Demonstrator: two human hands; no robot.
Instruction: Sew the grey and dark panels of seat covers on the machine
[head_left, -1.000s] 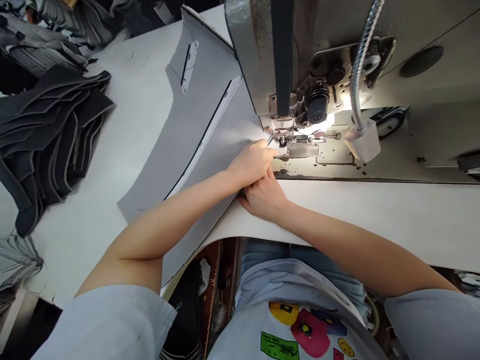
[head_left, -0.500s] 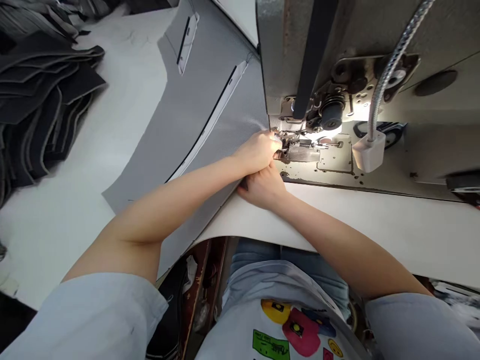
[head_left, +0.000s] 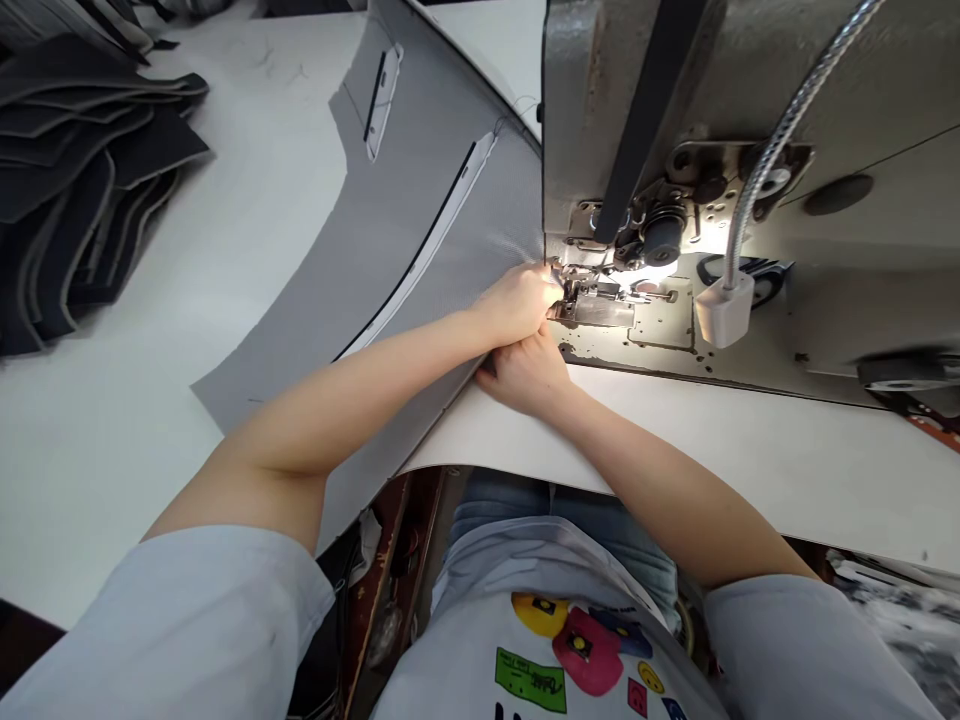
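Observation:
A large grey fabric panel (head_left: pixel 300 290) lies across the white table, with two pale strips stitched on it, each edged in black. Its right edge runs under the needle area of a sewing machine (head_left: pixel 600 290). Close beside the presser foot, my left hand (head_left: pixel 521 298) grips the panel's edge with bent fingers. My right hand (head_left: pixel 529 372) is just below, touching the left one, its fingers closed round the near edge of the same panel. The fingertips of both hands are partly hidden.
Several dark fabric pieces (head_left: pixel 90 190) lie in a loose stack at the left of the white table (head_left: pixel 247 180). A lamp (head_left: pixel 726 310) on a bendable metal neck hangs right of the needle area. The table's curved front edge runs above my lap.
The far part of the grey panel has shifted slightly, and its edge at the machine looks more curved. The whole view has turned a little. Both hands keep their grip beside the presser foot.

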